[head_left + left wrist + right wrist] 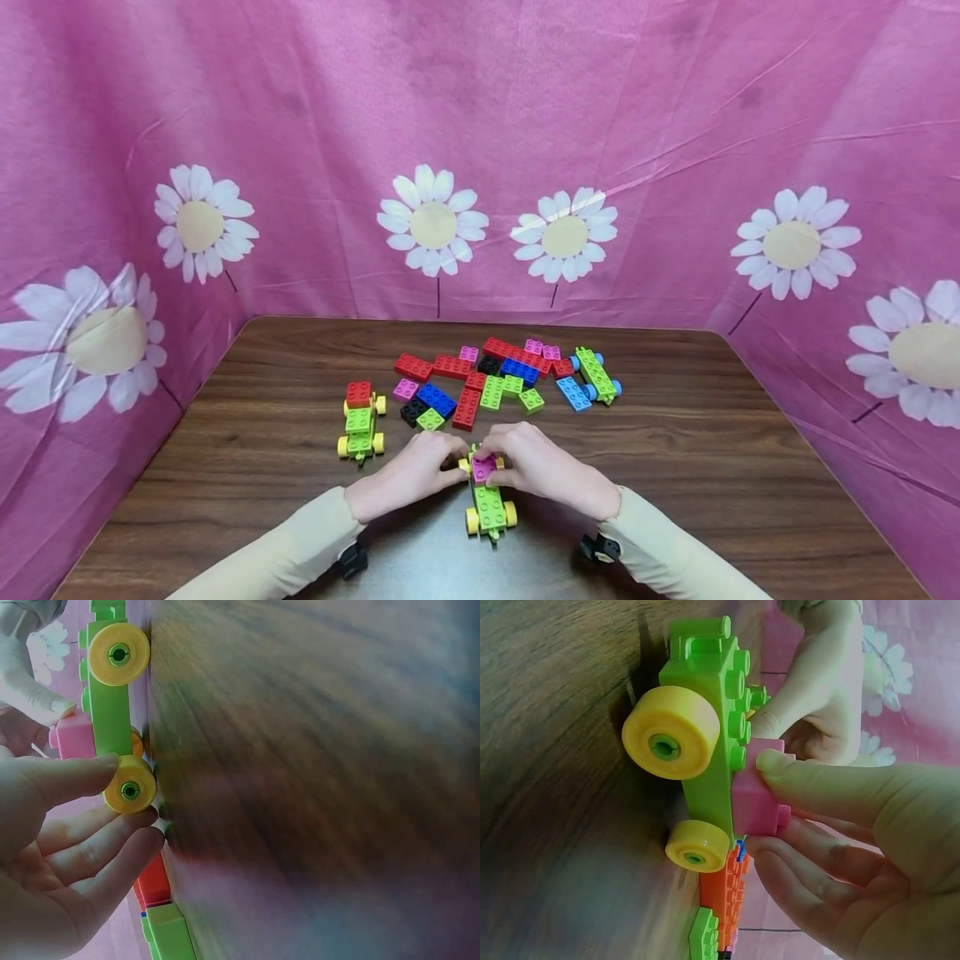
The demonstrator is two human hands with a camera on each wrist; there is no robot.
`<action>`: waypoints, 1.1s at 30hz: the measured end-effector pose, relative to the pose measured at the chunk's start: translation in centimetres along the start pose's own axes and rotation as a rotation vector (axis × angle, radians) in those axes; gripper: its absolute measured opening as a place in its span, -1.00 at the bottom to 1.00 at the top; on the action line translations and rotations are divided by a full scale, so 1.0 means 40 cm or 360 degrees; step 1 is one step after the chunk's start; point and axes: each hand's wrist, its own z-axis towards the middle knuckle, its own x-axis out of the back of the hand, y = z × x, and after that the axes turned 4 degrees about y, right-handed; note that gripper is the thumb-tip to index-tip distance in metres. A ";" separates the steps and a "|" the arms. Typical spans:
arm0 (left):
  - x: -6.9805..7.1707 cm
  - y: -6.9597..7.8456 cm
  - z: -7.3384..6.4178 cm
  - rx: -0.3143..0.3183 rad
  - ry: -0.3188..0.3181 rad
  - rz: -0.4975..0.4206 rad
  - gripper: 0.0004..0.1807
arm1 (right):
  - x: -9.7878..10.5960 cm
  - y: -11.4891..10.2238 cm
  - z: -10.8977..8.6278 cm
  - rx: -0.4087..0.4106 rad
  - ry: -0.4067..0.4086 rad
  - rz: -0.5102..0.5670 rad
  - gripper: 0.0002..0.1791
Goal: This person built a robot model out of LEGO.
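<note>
A green toy car base (pixel 490 503) with yellow wheels stands on the table between the two hands, its length running away from me. On its far end sits a pink brick (pixel 482 471), flush against the studs in the right wrist view. My right hand (pixel 546 468) pinches this pink brick (pixel 751 796) between thumb and fingers. From the other side, my left hand (pixel 411 477) holds the far end of the base, thumb and fingers about a yellow wheel (pixel 130 784). The near studs of the base are bare.
To the left stands a second green car base (pixel 360 443) with yellow wheels, carrying green and red bricks. Loose bricks in several colours, such as a long red brick (pixel 466 408), lie beyond the hands. A green base with blue wheels (pixel 597 377) is at the back right.
</note>
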 end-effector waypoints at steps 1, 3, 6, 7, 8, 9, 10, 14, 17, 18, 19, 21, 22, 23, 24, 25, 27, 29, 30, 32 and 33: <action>0.001 0.000 0.000 0.0002 -0.0002 0.0000 -0.85 | 0.000 -0.001 0.000 0.0007 0.0001 -0.0014 -0.78; 0.002 0.000 0.000 0.0008 -0.0005 0.0001 -0.85 | 0.001 -0.004 0.000 0.0020 -0.0007 -0.0039 -0.78; 0.003 0.000 -0.001 0.0020 -0.0010 -0.0012 -0.86 | -0.001 -0.009 0.000 0.0041 -0.0012 -0.0068 -0.78; 0.003 0.000 -0.002 0.0023 -0.0011 -0.0016 -0.86 | -0.002 -0.009 0.000 0.0040 -0.0013 -0.0067 -0.78; 0.003 0.000 -0.002 0.0025 -0.0012 -0.0022 -0.86 | -0.003 -0.010 -0.001 0.0033 -0.0018 -0.0065 -0.77; 0.002 -0.001 -0.003 0.0026 -0.0014 -0.0027 -0.87 | -0.005 -0.010 -0.002 0.0024 -0.0022 -0.0063 -0.77; 0.002 -0.001 -0.003 0.0029 -0.0019 -0.0030 -0.87 | -0.007 -0.009 -0.004 0.0022 -0.0021 -0.0059 -0.76; 0.003 -0.002 -0.003 0.0038 -0.0034 -0.0028 -0.87 | -0.012 -0.004 -0.009 0.0037 -0.0016 -0.0053 -0.74; 0.003 -0.003 -0.002 0.0041 -0.0038 -0.0023 -0.86 | -0.009 0.000 -0.010 0.0055 -0.0017 -0.0048 -0.74; 0.003 -0.004 -0.002 0.0040 -0.0038 -0.0019 -0.86 | -0.007 0.002 -0.010 0.0053 -0.0023 -0.0044 -0.74; 0.003 -0.003 -0.002 0.0037 -0.0037 -0.0015 -0.85 | -0.003 0.003 -0.010 0.0047 -0.0031 -0.0038 -0.73; 0.002 -0.002 -0.001 0.0032 -0.0036 -0.0008 -0.84 | 0.004 0.007 -0.010 0.0026 -0.0042 -0.0014 -0.74; 0.001 -0.002 -0.001 0.0033 -0.0036 -0.0005 -0.84 | 0.009 0.011 -0.009 0.0017 -0.0037 0.0000 -0.74; 0.002 -0.001 -0.001 0.0028 -0.0035 0.0000 -0.84 | 0.013 0.015 -0.008 0.0014 -0.0022 0.0008 -0.75; 0.002 -0.001 -0.001 0.0028 -0.0037 0.0003 -0.84 | 0.018 0.021 -0.006 0.0013 0.0005 0.0018 -0.75; 0.002 0.000 -0.001 0.0023 -0.0034 0.0007 -0.84 | 0.021 0.029 -0.003 0.0007 0.0040 0.0014 -0.76; 0.002 0.000 -0.001 0.0025 -0.0035 0.0011 -0.84 | 0.025 0.051 0.007 -0.0006 0.0126 0.0013 -0.77; 0.004 0.000 -0.002 0.0030 -0.0038 0.0013 -0.83 | 0.025 0.077 0.020 -0.0043 0.0200 -0.0023 -0.78; 0.005 0.000 -0.002 0.0034 -0.0042 0.0016 -0.82 | 0.023 0.091 0.027 -0.0077 0.0225 -0.0034 -0.78; 0.006 0.001 -0.002 0.0047 -0.0055 0.0018 -0.81 | 0.018 0.116 0.040 -0.0149 0.0238 -0.0051 -0.77; 0.006 0.002 -0.002 0.0052 -0.0061 0.0019 -0.80 | 0.014 0.127 0.046 -0.0180 0.0237 -0.0071 -0.76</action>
